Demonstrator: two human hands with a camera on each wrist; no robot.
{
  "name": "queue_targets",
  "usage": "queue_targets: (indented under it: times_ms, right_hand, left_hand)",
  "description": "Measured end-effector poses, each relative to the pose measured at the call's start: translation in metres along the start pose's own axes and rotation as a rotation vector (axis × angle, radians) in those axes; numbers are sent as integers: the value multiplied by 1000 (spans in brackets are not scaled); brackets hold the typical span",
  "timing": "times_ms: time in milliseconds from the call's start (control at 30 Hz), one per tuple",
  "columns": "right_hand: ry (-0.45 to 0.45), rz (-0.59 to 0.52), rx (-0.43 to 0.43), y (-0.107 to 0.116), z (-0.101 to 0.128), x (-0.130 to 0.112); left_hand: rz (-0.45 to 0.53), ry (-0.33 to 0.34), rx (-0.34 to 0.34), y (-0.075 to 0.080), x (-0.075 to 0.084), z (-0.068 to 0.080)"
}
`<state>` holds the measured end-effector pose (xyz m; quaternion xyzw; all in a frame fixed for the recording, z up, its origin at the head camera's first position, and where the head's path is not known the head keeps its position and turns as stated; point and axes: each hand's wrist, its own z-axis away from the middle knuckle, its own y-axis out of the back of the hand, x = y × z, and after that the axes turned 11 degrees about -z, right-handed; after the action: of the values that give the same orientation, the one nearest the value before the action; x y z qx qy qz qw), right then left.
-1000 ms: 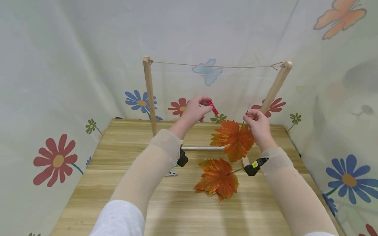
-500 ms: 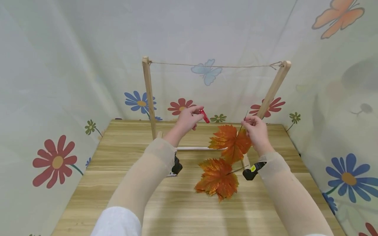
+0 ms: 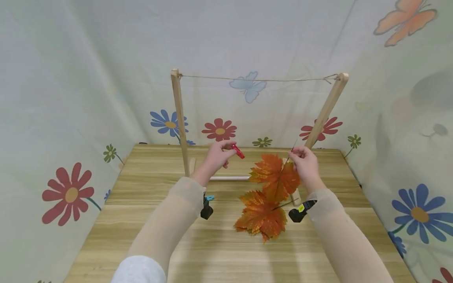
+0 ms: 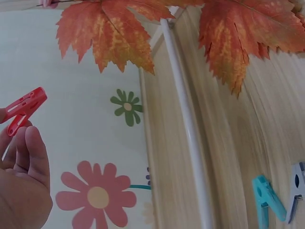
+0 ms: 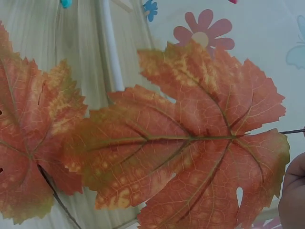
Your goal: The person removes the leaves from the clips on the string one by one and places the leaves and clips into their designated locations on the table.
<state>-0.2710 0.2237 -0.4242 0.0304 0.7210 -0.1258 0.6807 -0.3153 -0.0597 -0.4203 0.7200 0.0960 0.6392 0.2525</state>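
**Sheer sleeves, black wrist units**

Bare hands, left (image 3: 216,156) and right (image 3: 306,165). Thin, see-through beige sleeves (image 3: 173,220) from wrist to upper arm, over white cuffs near the elbows. Small black camera units (image 3: 207,211) strapped under both wrists; yellow sticker on the right one (image 3: 298,214).

Open gap under the string (image 3: 258,79), between both posts (image 3: 179,118).

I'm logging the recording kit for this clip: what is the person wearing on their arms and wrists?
Both forearms are covered by thin, sheer beige sleeves that end at the wrists, with white cuffs showing nearer the elbows. A small black device hangs under each wrist; the right one bears a yellow sticker. The hands are bare.
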Motion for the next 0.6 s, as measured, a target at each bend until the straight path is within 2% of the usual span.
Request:
queue_targets:
  times_ms: [400,600]
  right_hand:
    - [-22,-62,10,2,3,5]
    - [-42,-94,23,2,6,8]
  left_hand:
    - [-16,37,28,2,-16,5]
    - [-42,80,5,4,-21,9]
